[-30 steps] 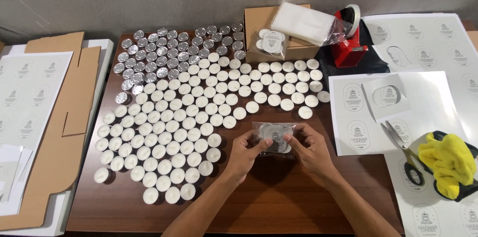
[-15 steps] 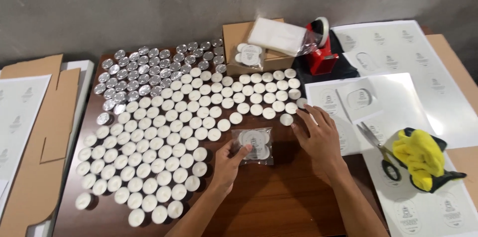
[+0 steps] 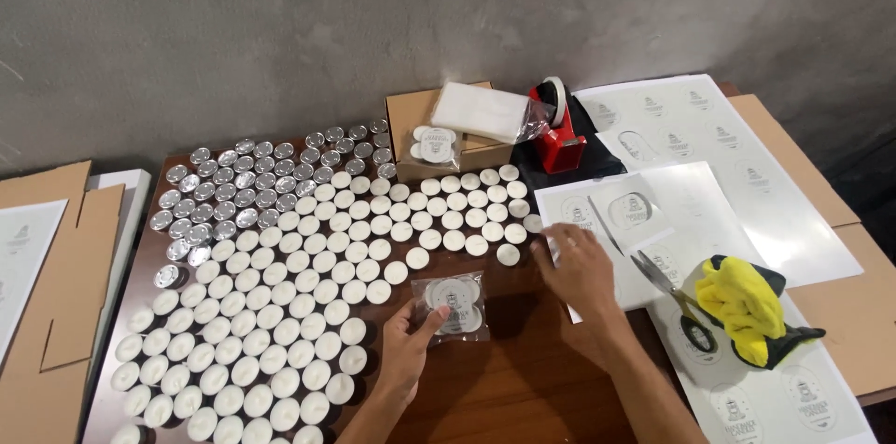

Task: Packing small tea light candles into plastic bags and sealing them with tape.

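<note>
My left hand [image 3: 411,339] grips the left edge of a clear plastic packet [image 3: 452,306] that holds several white tealight candles under a round label. The packet rests low over the brown wooden table [image 3: 504,379]. My right hand [image 3: 577,262] lies flat with fingers spread on the left edge of a white sticker sheet [image 3: 644,220], holding nothing. Just left of its fingertips sits a single white tealight [image 3: 508,254].
Rows of white tealights [image 3: 308,276] and empty silver cups [image 3: 243,192] cover the table's left and middle. A cardboard box [image 3: 439,131] with plastic bags, a red tape dispenser [image 3: 557,131], scissors [image 3: 672,295] and a yellow cloth [image 3: 747,304] lie at the back and right.
My right hand let go of the packet and moved right onto the sticker sheet. My left hand keeps the packet. The view has tilted up and shifted right.
</note>
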